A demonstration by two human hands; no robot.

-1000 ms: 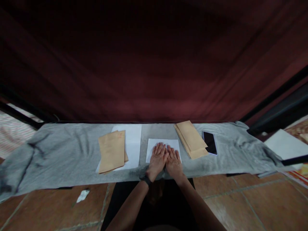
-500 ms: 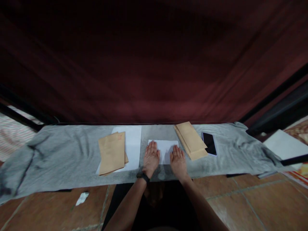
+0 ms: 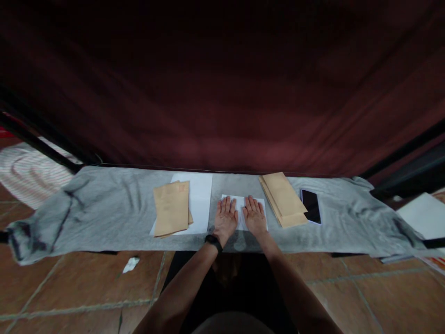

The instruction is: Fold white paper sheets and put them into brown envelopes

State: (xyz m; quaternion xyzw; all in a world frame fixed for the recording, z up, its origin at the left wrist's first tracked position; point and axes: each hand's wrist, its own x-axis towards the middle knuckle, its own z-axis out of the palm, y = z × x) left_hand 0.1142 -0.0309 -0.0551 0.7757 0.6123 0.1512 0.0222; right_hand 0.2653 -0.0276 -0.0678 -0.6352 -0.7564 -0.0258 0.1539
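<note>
A folded white sheet of paper (image 3: 239, 222) lies flat on the grey cloth, partly hidden under my hands. My left hand (image 3: 226, 217) rests open on its left part, palm down with the fingers stretched forward. On the right part lies my right hand (image 3: 255, 215), also flat and open, with a small gap of paper between the two. To the left, brown envelopes (image 3: 172, 208) overlap larger white paper (image 3: 201, 204). More brown envelopes (image 3: 284, 199) are stacked just right of my right hand.
A phone (image 3: 311, 206) with a dark screen lies right of the envelopes. Grey cloth (image 3: 114, 208) covers the narrow bench, with a dark red curtain (image 3: 215, 116) behind. A crumpled white tissue (image 3: 131, 264) is on the tiled floor (image 3: 86, 283).
My hands have come closer together on the white paper, the right one moving inward from its edge. The whole view has shifted slightly.
</note>
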